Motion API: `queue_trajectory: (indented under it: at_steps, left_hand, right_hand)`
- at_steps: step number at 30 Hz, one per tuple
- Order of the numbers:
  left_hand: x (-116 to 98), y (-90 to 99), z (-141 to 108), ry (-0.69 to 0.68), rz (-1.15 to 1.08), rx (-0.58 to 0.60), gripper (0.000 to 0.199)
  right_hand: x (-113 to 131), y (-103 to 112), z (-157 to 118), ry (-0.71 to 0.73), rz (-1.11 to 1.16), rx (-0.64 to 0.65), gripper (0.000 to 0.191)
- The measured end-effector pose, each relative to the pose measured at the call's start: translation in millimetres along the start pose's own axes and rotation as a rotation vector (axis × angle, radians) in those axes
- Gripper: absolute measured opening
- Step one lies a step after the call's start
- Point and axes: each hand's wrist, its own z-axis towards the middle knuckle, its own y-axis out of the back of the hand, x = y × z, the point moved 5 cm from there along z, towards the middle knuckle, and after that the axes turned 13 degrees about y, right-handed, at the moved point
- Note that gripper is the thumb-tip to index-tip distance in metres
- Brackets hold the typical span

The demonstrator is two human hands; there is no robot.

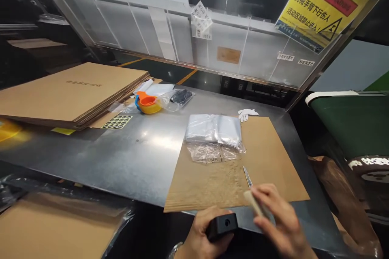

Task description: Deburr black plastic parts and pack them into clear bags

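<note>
My left hand (204, 232) is closed around a black rectangular block (223, 226) with a round hole in its end face, at the front edge of the table. To its right, my right hand (281, 220) pinches a beige, flat-looking piece (254, 203), blurred by motion; its kind is unclear. A craft knife (247, 177) points away from me just beyond those fingers, over a worn cardboard sheet (276, 162). Its rear end is hidden, so I cannot tell whether the hand touches it. Further back on the sheet lies a pack of clear plastic bags (212, 129).
Stacked flat cardboard (75, 93) fills the left of the metal table (136, 162). Near it are a sticker sheet (117, 121), tape rolls on an orange-and-blue dispenser (148, 103) and a bagged dark item (181, 96). A white glove (247, 114) lies behind the sheet.
</note>
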Motion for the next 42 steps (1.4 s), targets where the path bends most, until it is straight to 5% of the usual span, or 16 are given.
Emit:
queue_trajectory:
  at_steps: [4, 9, 13, 18, 25, 28, 32, 36, 39, 42]
  left_hand:
    - [-8.8, 0.2, -3.6, -0.120, 0.039, 0.009, 0.006]
    - [-5.0, 2.4, -11.7, -0.205, 0.102, 0.064, 0.028]
    - [-5.3, 0.3, -12.2, -0.224, 0.104, 0.059, 0.007]
    - [-4.5, -4.1, -13.3, -0.255, 0.067, 0.073, 0.019]
    - [-2.8, -3.0, -18.3, -0.311, 0.013, 0.017, 0.015]
    - [2.9, -5.2, -17.9, -0.185, 0.053, 0.105, 0.015]
    - [15.1, -5.8, -17.1, -0.013, 0.050, 0.115, 0.027]
    - [21.3, -4.8, -14.8, 0.160, -0.121, 0.137, 0.030]
    - [21.3, -10.7, -13.3, 0.259, -0.325, 0.204, 0.029]
    - [26.4, -14.9, -11.4, 0.361, -0.601, 0.076, 0.041]
  right_hand:
    - [55.9, -18.7, 30.7, 0.291, 0.086, 0.092, 0.045]
    - [47.9, -24.4, 21.0, 0.167, 0.091, 0.140, 0.042]
    - [52.8, -23.2, 15.9, 0.223, 0.073, 0.089, 0.044]
    - [53.5, -23.4, 17.8, 0.103, 0.117, 0.196, 0.040]
    - [58.5, -25.0, 21.8, 0.165, 0.115, 0.195, 0.038]
    - [52.5, -32.1, 17.5, 0.059, 0.141, 0.238, 0.036]
    - [58.1, -34.4, 16.2, 0.181, 0.035, 0.136, 0.038]
    - [48.2, -31.3, 12.9, 0.009, 0.114, 0.151, 0.039]
    - [43.2, -29.9, 9.2, -0.025, 0.154, -0.028, 0.045]
    - [37.0, -45.3, 1.6, -0.084, 0.163, -0.257, 0.044]
